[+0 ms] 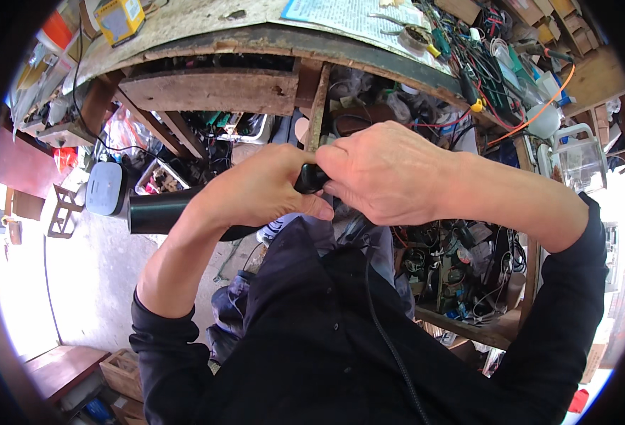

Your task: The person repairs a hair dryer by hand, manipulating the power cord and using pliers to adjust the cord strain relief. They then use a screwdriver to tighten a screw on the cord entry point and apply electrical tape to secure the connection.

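Observation:
A black tubular object (162,211), maybe a hair dryer, lies crosswise at waist height, its wide barrel pointing left. My left hand (259,185) grips its black narrower part, thumb curled below a short black end (312,177) that pokes up between my hands. My right hand (380,173) is closed around that end from the right, fingertips pinched against it; whatever small part they hold is hidden. A dark cord (383,333) hangs down over my black shirt.
A cluttered wooden workbench (206,95) spans the top, with pliers (390,21), a yellow box (117,18) and tangled wires (497,85). Below are shelves of parts (461,269), a grey rounded box (105,188), a wooden crate (122,372) and a red-brown board (64,368).

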The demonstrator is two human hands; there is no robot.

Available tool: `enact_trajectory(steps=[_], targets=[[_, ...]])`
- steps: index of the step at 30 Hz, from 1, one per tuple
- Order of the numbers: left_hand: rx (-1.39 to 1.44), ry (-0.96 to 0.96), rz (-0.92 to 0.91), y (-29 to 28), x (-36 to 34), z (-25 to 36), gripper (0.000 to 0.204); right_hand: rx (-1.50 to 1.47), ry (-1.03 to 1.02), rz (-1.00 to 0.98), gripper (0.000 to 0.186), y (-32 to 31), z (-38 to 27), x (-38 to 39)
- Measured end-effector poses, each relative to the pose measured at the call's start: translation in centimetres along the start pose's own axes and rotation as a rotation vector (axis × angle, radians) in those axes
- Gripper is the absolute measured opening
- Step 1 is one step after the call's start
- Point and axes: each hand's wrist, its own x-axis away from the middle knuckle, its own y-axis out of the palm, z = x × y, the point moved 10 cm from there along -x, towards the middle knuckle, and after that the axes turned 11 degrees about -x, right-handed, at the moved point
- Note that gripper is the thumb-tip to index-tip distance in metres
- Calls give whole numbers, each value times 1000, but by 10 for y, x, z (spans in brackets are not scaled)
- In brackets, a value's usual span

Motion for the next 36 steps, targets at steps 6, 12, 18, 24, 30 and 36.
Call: enact_trajectory(steps=[6, 12, 18, 24, 30, 36], targets=[[-91, -61, 92, -8, 5, 6, 52, -397, 176, -10, 30, -2, 18, 3], [-252, -58, 134, -11, 5, 12, 51, -633, 302, -178, 40, 12, 30, 0], [-282, -70, 141, -12, 3, 10, 54, -321, 155, -8, 32, -4, 15, -1], [-192, -77, 17, 0, 1, 8, 54, 60, 173, -41, 13, 7, 3, 7], [-21, 37, -59, 8, -4, 14, 59, 450, -321, 299, 25, 9, -30, 23], [112, 23, -160, 10, -1, 23, 59, 722, -405, 283, 27, 20, -39, 28]])
